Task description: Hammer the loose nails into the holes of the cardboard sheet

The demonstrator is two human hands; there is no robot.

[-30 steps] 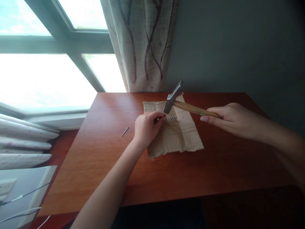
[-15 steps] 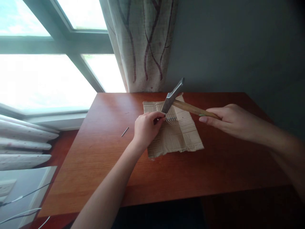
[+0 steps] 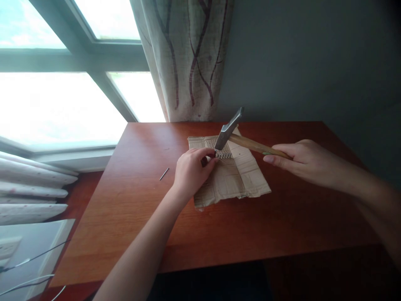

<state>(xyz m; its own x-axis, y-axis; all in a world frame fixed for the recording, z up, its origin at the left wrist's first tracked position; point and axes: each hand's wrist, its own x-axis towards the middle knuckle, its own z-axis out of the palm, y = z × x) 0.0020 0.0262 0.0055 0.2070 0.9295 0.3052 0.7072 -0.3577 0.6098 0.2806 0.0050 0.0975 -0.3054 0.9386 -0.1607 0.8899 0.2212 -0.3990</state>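
Observation:
My right hand (image 3: 290,156) is wrapped round the wooden handle of a hammer (image 3: 250,144). The metal head reaches over a small light piece (image 3: 213,144) dotted with rows of holes, its lower end close to my left fingertips. Along that piece's near edge runs a row of small metal pins (image 3: 225,155). My left hand (image 3: 191,169) is closed, thumb and fingers curled together at the left end of the row; whatever they pinch is too small to make out. Beneath all this lies a creased cardboard sheet (image 3: 232,179).
A loose nail (image 3: 164,174) lies on the wooden table (image 3: 140,209), left of my left hand. Behind the table hang a patterned curtain (image 3: 194,62) and a grey wall. Windows are at the left, and cables (image 3: 28,281) run at the lower left.
The hammer head has shifted slightly right and down, and my right hand slightly right. The cardboard has shifted a little, with my left hand still at the row of pins.

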